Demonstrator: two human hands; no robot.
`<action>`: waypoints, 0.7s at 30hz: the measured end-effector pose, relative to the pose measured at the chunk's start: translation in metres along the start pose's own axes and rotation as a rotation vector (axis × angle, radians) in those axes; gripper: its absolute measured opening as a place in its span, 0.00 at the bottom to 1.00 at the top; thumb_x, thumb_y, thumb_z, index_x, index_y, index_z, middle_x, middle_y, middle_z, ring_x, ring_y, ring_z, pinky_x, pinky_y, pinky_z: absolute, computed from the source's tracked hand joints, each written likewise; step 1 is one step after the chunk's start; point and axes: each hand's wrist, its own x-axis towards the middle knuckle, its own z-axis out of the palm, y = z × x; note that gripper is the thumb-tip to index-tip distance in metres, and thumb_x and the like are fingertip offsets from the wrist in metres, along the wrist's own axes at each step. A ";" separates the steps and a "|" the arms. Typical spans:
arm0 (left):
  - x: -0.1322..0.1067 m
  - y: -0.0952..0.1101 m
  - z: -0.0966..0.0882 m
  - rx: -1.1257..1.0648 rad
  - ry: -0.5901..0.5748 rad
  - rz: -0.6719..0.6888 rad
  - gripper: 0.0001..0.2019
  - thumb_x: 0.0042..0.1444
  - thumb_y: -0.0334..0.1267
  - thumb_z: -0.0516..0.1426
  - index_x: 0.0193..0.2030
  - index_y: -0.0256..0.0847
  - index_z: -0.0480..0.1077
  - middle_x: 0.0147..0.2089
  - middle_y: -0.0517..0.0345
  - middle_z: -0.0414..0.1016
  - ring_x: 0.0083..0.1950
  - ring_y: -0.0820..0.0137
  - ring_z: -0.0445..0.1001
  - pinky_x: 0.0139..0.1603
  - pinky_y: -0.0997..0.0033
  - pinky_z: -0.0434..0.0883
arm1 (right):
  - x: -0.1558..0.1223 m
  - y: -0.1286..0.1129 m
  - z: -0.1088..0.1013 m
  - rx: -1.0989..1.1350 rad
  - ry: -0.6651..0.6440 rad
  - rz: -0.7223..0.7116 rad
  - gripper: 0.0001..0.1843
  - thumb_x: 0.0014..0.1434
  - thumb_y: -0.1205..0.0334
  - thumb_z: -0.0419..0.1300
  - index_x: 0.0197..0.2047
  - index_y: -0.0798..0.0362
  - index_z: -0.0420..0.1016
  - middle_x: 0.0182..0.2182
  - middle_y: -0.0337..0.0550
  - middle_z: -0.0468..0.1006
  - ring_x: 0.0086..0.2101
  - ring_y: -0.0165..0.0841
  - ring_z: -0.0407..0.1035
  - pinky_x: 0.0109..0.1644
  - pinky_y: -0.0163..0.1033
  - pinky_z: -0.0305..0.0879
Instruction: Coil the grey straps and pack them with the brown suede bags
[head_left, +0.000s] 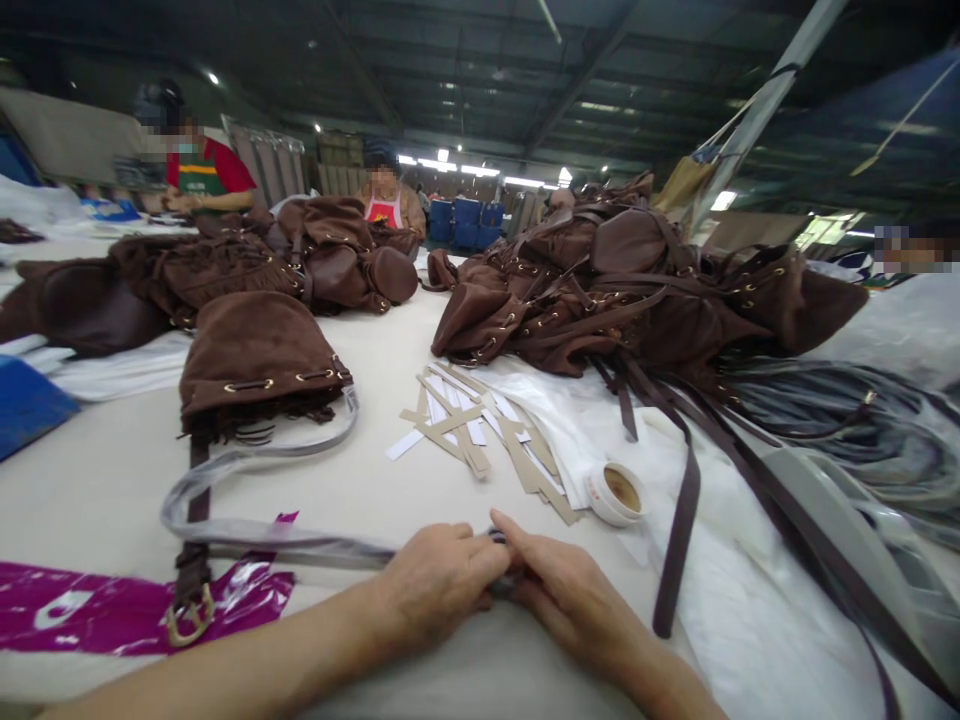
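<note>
My left hand [439, 580] and my right hand [566, 590] meet at the near edge of the table, fingers pinched together on the end of a long strap wrapped in clear plastic [247, 530]. The strap loops left and back up to a brown suede drawstring bag [255, 360] with fringe and brass eyelets. A dark brown strap with a brass buckle [191, 615] hangs from that bag onto a purple plastic sheet [112, 605].
A pile of brown bags and straps [615, 290] fills the right, another [225, 265] the back left. Cardboard strips [480, 430] and a tape roll [619, 492] lie in the middle. Grey wrapped straps [847, 420] lie far right. Other people work at the back.
</note>
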 end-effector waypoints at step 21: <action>0.000 -0.011 -0.003 0.212 0.015 0.150 0.02 0.64 0.32 0.50 0.40 0.40 0.63 0.35 0.59 0.74 0.33 0.70 0.73 0.32 0.73 0.69 | 0.006 0.006 -0.021 0.116 -0.188 0.091 0.41 0.55 0.72 0.57 0.69 0.48 0.48 0.46 0.43 0.78 0.44 0.37 0.71 0.50 0.41 0.64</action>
